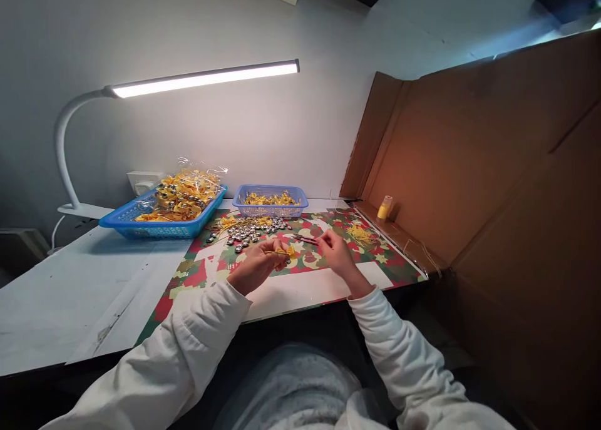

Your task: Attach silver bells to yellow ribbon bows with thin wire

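Observation:
My left hand [261, 264] pinches a small yellow ribbon piece [290, 251] with a thin stem, low over the patterned sheet [323, 264]. A small shiny part shows beneath my fingertips, too small to name. To the right, my right hand [337, 253] is closed around tweezers [305, 239], whose slim points aim left, apart from the ribbon piece. Just beyond both hands lies a loose heap of silver bell-like beads [251, 230]. Yellow ribbon pieces [230, 222] with stems lie at the heap's back left.
A blue basket [159, 231] heaped with yellow ribbon pieces and plastic stands at the left. Behind the beads sits a smaller basket [270, 209]. Yellow threads [360, 235] and a yellow-filled bottle [384, 208] are at right, beside a cardboard wall [469, 154]. A lamp [206, 79] hangs overhead.

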Available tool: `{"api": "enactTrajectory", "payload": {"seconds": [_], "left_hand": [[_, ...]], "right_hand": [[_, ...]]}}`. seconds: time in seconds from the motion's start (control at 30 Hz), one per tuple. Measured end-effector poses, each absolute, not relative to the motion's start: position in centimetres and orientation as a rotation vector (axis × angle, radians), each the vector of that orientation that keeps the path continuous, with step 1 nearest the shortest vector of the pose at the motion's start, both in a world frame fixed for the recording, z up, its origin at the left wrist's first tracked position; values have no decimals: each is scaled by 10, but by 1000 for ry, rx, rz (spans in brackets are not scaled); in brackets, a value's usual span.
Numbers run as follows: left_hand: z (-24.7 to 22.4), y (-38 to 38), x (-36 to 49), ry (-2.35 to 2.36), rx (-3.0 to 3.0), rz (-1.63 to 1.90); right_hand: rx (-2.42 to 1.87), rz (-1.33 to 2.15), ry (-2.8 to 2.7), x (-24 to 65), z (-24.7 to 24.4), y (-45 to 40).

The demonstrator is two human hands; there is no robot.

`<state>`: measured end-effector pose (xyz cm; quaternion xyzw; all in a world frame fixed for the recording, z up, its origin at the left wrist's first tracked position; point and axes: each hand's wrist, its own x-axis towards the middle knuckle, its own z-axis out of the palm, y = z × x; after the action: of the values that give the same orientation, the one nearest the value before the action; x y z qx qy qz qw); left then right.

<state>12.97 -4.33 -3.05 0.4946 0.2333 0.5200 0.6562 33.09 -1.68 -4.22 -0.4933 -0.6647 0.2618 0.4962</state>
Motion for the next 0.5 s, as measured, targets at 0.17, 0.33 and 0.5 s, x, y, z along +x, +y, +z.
{"api": "enactTrajectory", "payload": {"seconds": [0.17, 0.33, 0.5], "left_hand": [[-29, -45, 129, 543, 1121, 1109], [-31, -41, 129, 700, 1125, 1163], [-37, -35, 128, 931, 1171, 1308]], "right_hand": [[-1250, 408, -1949, 296, -42, -7], [-1260, 329, -1890, 287, -52, 3], [-1010, 564, -1650, 290, -50, -20]]}}
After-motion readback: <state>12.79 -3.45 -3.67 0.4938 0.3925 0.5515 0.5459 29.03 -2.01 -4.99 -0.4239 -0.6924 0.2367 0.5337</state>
